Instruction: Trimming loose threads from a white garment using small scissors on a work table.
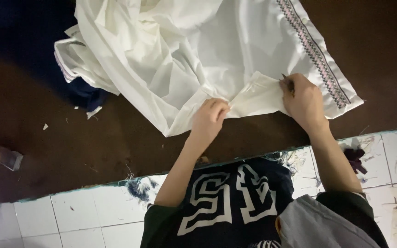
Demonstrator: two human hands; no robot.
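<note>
— On the dark table [70, 151], right at its near edge, we have the white cloth [184, 55] spread out, and both our hands are on its lower border. Where does the work sit, exactly?

— Between the two hands. Our left hand [209, 118] pinches a folded flap of the cloth, fingers closed together on the fabric. Our right hand [304, 101] is just beside it, farther right, its fingers shut around a thin dark tool [286, 81] whose tip rests against the same fold. We can't tell what kind of tool it is; only a short dark end shows above the knuckles.

— So which way does the fold run?

— Roughly left to right between the hands, rising a little toward the right hand. The bulk of the cloth lies away from us, heaped up toward the far side of the table, with the patterned trim [313, 50] running diagonally past the right hand, down to the cloth's right corner.

— And which hand is nearer the spot that matters?

— The right one; its tool touches the fold directly. The left one only keeps the flap taut from the other end.

— Anything else around?

— A dark blue cloth [88, 94] peeks out under the white one on the left, a small pale block [8, 158] lies well apart near the left edge, and stained white floor tiles [70, 220] show below the table.
</note>
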